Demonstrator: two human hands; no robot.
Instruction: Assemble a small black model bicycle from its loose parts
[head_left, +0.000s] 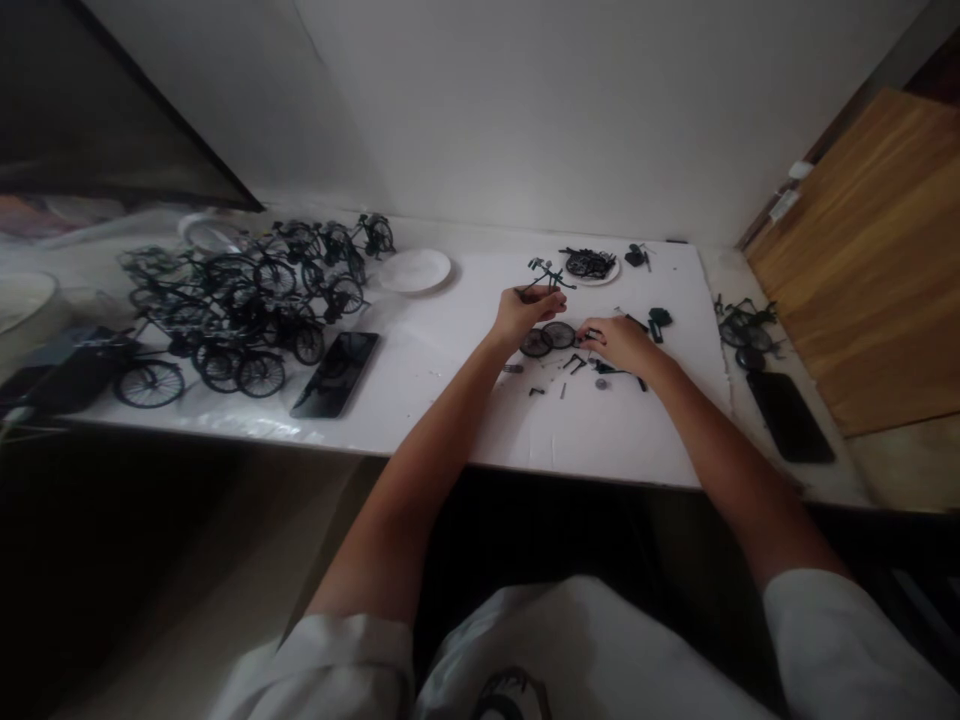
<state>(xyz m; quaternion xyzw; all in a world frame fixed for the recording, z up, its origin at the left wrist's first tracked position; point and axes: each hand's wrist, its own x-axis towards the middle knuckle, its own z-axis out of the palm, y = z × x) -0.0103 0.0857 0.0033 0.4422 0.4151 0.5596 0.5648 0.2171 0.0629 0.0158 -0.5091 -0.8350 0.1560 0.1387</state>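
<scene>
My left hand (529, 308) is closed on a small dark bicycle frame (549, 275), held a little above the white board. Two loose toy wheels (559, 335) lie on the board below it, between my hands. My right hand (611, 340) is down at the board just right of the wheels, its thumb and fingers pinched together. Whatever sits in that pinch is too small to make out. Around the right hand lie small dark parts (575, 363), a small round piece (601, 384) and a thin rod (563, 391).
Many assembled miniature bicycles (247, 290) crowd the left side. Near them are a black phone (336, 375) and a white plate (415, 271). Behind my hands, another plate holds dark parts (590, 263). At right are a toy bicycle (748, 325), a dark phone (790, 416) and a wooden panel (870, 270).
</scene>
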